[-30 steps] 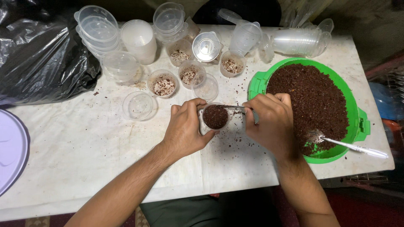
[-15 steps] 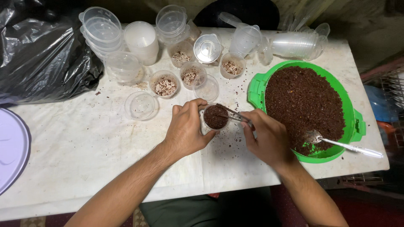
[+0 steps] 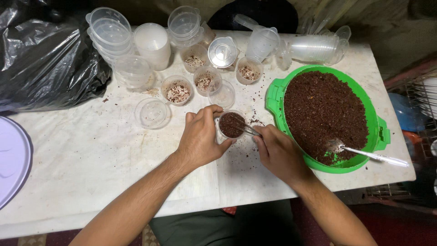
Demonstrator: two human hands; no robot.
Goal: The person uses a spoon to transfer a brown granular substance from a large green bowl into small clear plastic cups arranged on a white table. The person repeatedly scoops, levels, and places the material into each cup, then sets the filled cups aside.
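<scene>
My left hand (image 3: 200, 139) grips a small clear plastic cup (image 3: 231, 124) filled with dark brown soil, standing on the white table (image 3: 91, 155). My right hand (image 3: 280, 152) holds a thin metal tool (image 3: 248, 129), a spoon or tweezers, with its tip resting in the cup's soil. Just right of my hands sits a green bowl (image 3: 273, 98) full of the same brown soil, with a metal spoon (image 3: 368, 154) lying in it, handle pointing right.
Behind my hands stand several small cups holding pale flakes (image 3: 177, 89), an empty cup (image 3: 152, 113) and stacks of clear cups and lids (image 3: 109, 29). A black plastic bag (image 3: 41, 64) fills the far left. A pale purple lid (image 3: 11, 159) lies at the left edge.
My right hand has slid down and toward me, tilting the metal tool so its tip sits in the cup. My left hand keeps the cup in place.
</scene>
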